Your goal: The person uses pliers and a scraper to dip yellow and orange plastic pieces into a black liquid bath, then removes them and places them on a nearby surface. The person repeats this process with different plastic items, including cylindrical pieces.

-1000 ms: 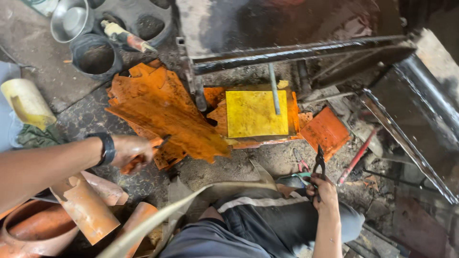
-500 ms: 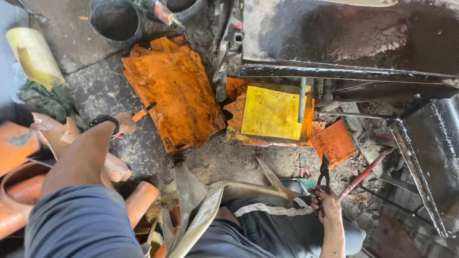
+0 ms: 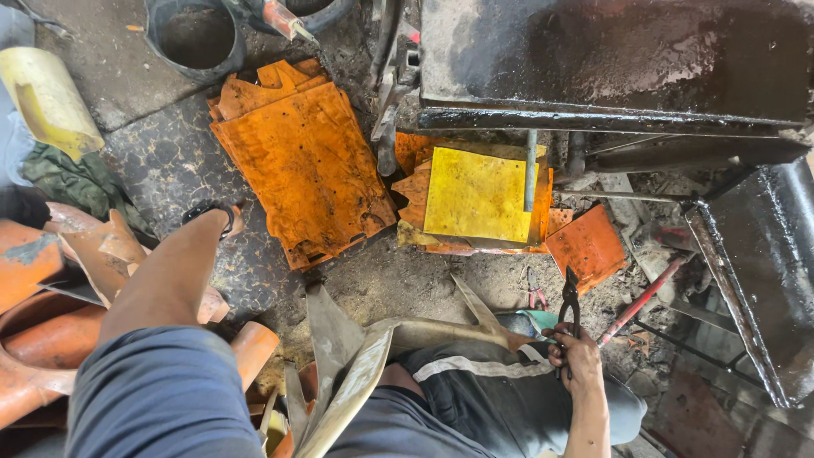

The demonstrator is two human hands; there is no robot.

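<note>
Black pliers stand upright in right hand, tips pointing away

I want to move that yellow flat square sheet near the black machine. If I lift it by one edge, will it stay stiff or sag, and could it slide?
The yellow flat square sheet looks thin with crisp straight edges, so it probably stays fairly stiff, flexing slightly. It seems light for its area. A grey metal rod lies across its right side, and it rests on orange sheet pieces, so it may slide or snag.

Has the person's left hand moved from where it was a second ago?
Yes. The left hand has left the near edge of the stack of orange sheets and drawn back to its left side.
</note>
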